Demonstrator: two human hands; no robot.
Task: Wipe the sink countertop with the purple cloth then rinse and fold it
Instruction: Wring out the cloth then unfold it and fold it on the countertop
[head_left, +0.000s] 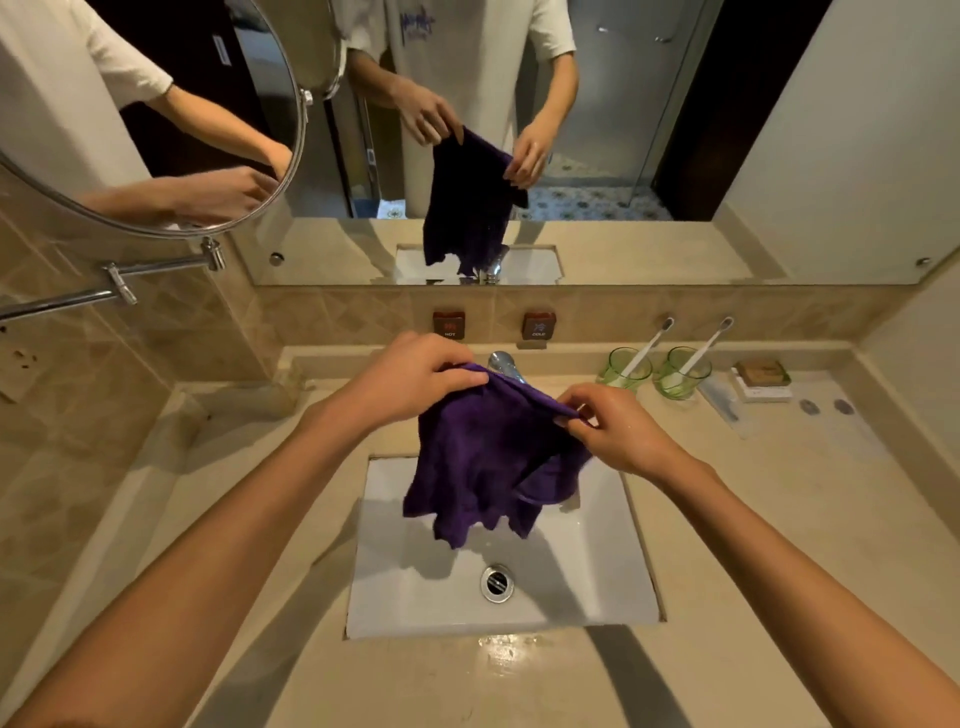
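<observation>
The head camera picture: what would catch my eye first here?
Most striking is the purple cloth, held up by its top edge over the white sink, left hand and right hand each pinching a corner. Behind, the wall mirror repeats the scene, and two green glasses with toothbrushes stand at the right.

both bare arms reach forward, side by side. the left hand (415, 376) is raised a bit higher — its fingers curl over and pinch the purple cloth (488, 462) at one top corner. the right hand (618, 426) pinches the other top corner with thumb and fingertips.
</observation>
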